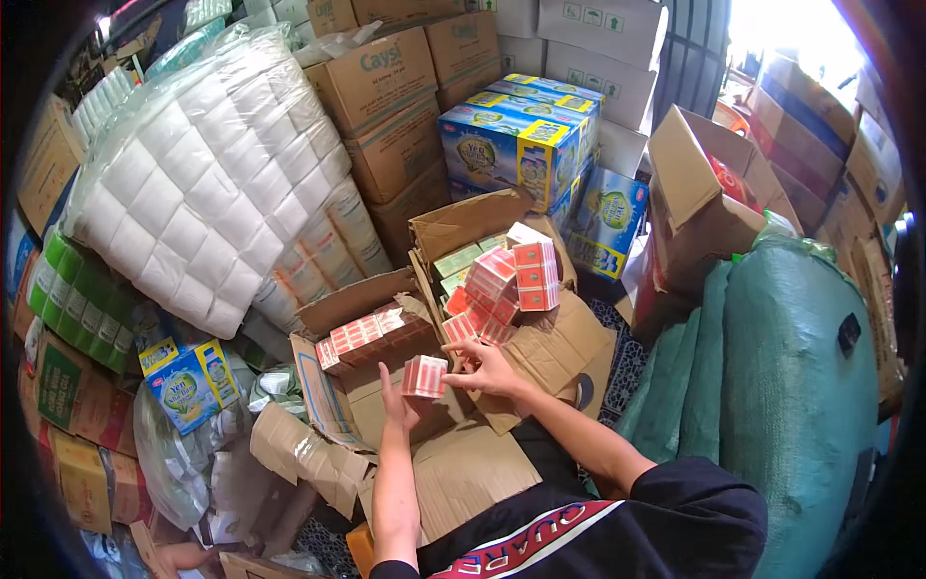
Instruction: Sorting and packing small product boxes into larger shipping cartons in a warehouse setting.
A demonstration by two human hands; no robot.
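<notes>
A small red-and-white pack of boxes (425, 378) is between my two hands, above an open cardboard carton (376, 416). My left hand (398, 402) holds the pack from its left side, fingers pointing up. On the other side, the thumb of my right hand (486, 369) is at the pack's right edge, its index finger raised apart; whether it grips is unclear. Inside the open carton, a row of red-and-white boxes (356, 336) lines the far wall. A second open carton (463, 217) stands beside it, heaped with red-and-white packs (492, 273) and some green boxes (470, 257).
Blue drink cartons (499, 141) and brown cartons (387, 79) are stacked behind. Plastic-wrapped white rolls (195, 188) lean at left, above another blue carton (189, 383). Large green woven sacks (796, 376) stand at right. Part of another person's limb (181, 557) shows at lower left.
</notes>
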